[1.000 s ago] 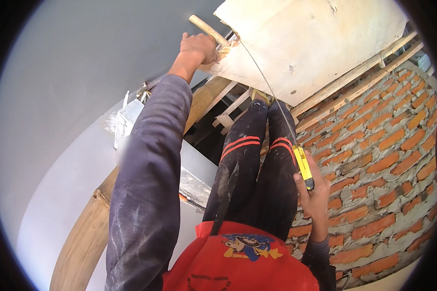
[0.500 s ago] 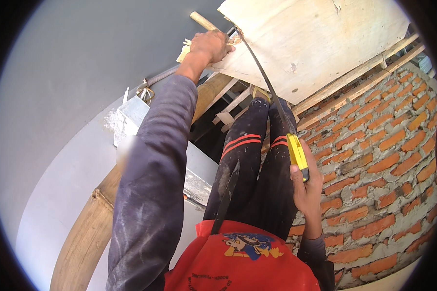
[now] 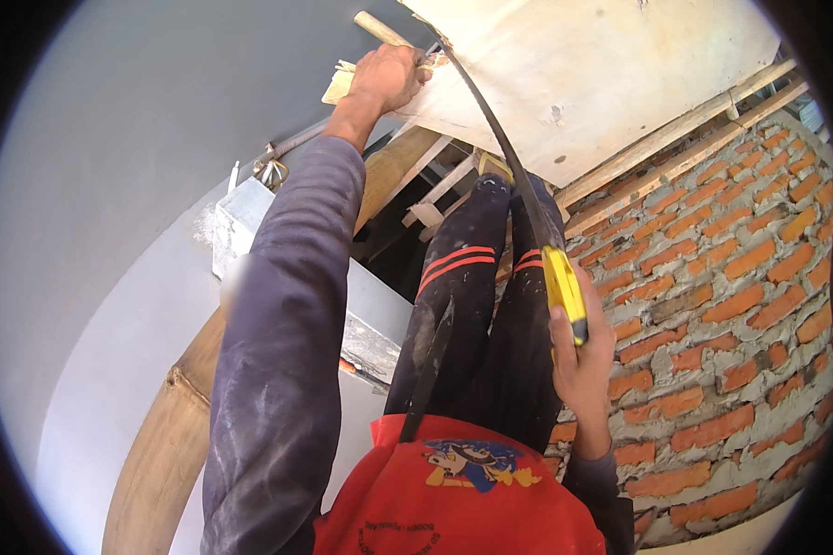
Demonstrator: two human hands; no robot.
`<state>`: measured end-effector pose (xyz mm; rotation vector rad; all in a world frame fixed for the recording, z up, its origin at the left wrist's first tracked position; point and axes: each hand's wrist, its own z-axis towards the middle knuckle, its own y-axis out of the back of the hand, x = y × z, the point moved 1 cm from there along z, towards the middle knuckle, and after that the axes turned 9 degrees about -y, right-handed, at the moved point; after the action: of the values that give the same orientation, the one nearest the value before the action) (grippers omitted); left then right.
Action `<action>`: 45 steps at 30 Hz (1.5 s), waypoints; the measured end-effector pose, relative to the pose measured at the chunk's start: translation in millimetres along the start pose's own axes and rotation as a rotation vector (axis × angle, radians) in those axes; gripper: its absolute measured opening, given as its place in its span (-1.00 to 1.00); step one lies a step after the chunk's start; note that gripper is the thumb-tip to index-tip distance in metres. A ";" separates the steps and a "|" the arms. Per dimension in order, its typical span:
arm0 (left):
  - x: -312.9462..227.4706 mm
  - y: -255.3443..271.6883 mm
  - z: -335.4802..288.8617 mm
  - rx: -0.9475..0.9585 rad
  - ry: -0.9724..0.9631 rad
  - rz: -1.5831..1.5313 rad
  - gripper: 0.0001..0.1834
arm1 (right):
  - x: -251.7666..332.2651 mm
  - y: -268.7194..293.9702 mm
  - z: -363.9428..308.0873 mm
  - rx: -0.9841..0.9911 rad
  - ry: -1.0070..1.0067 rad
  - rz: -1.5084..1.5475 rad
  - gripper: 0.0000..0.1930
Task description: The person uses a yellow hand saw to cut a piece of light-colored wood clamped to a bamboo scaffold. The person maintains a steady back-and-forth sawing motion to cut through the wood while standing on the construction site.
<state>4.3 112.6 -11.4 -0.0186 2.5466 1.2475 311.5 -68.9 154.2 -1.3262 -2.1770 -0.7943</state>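
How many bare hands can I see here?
2: the left hand is at the left end of the plywood sheet, and the right hand holds the handsaw by its yellow handle. No other hands show.

There are two hands (image 3: 387, 79) (one left, one right), one saw (image 3: 534, 205), one wooden panel (image 3: 611, 83) and one brick wall (image 3: 713, 314).

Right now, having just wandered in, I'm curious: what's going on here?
A person's right hand holds a yellow-handled saw, its dark blade reaching up across the left end of a pale wooden board. The left hand is at that end, beside a round wooden stick; exactly what it grips is hard to tell.
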 end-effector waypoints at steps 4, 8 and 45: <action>-8.4 -2.2 -2.4 -0.006 -0.001 0.017 -0.71 | -1.0 -5.0 9.8 -0.048 0.081 0.009 -0.55; -10.6 -4.7 2.7 -0.078 0.017 0.041 -0.74 | 9.1 -25.8 31.7 0.004 0.095 -0.091 -0.50; 2.8 -6.4 9.3 -0.103 0.032 0.023 -0.55 | 5.9 46.6 -9.8 0.145 -0.378 0.171 -0.54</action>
<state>5.0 116.1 -22.4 -0.0317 2.5138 1.3963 351.9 -54.8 175.9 -1.6658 -2.3055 -0.3313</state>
